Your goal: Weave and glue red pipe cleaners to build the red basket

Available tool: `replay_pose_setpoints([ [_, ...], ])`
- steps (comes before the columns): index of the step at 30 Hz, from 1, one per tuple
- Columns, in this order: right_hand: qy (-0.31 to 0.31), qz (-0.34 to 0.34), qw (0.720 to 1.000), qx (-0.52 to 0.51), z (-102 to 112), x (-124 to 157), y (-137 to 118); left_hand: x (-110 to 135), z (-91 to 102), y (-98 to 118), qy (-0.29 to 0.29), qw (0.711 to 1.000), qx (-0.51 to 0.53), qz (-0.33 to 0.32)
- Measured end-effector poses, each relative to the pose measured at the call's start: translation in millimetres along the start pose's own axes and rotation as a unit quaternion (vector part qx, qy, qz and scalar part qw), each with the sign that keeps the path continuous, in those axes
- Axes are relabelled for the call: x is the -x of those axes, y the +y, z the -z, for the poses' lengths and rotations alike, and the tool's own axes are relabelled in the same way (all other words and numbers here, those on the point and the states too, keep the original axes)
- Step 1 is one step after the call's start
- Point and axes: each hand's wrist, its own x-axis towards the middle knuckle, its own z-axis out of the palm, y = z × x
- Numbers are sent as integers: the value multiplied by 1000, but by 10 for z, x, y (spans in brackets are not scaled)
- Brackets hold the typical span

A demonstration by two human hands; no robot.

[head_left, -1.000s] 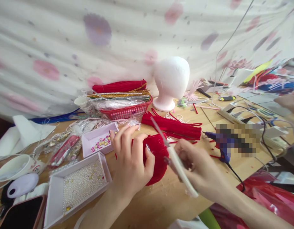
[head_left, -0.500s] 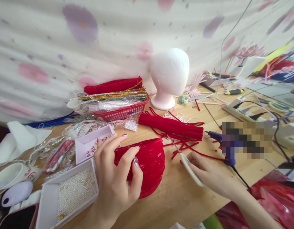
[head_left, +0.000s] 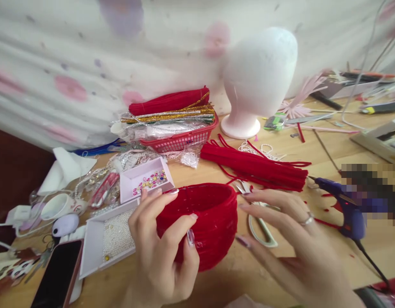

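Note:
My left hand grips the near-left side of a hollow red bowl-shaped piece, its rim facing up and its wall built from fuzzy red strips. Just right of it, my right hand is spread with the fingers apart, thumb and fingertips close to the bowl's right side. I cannot tell whether they touch it. Under and behind those fingers lie scissors with pale green handles, on the table. A bundle of red pipe cleaners rests behind, with loose stems around it.
A white foam head stands at the back beside a red basket of craft stems. Trays of gems and pearls and a phone are left. A blue glue gun with a cord lies right.
My right hand has let go of the scissors, leaving them on the table, and opened beside the red bowl. The bowl has tipped so its opening shows. The camera view has shifted.

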Motion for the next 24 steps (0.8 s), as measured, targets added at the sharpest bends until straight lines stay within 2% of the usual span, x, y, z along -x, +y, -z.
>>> replay_pose_setpoints([
  [3, -19, 36, 996, -79, -167, -111, -95, 75, 46, 49, -16, 1000, 4, 14],
  [6, -37, 24, 984, -170, -298, -124, -71, 114, 88, 115, -30, 999, 13, 39],
  [10, -51, 8, 966, -252, -336, -101, -33, 98, 119, 208, -38, 994, 29, 98],
  [17, -57, 24, 958, -282, -319, -104, -52, 62, 177, 285, -52, 989, 29, 136],
  [24, -54, 35, 961, -270, -303, -140, -103, 119, 220, 261, -58, 988, 45, 135],
])
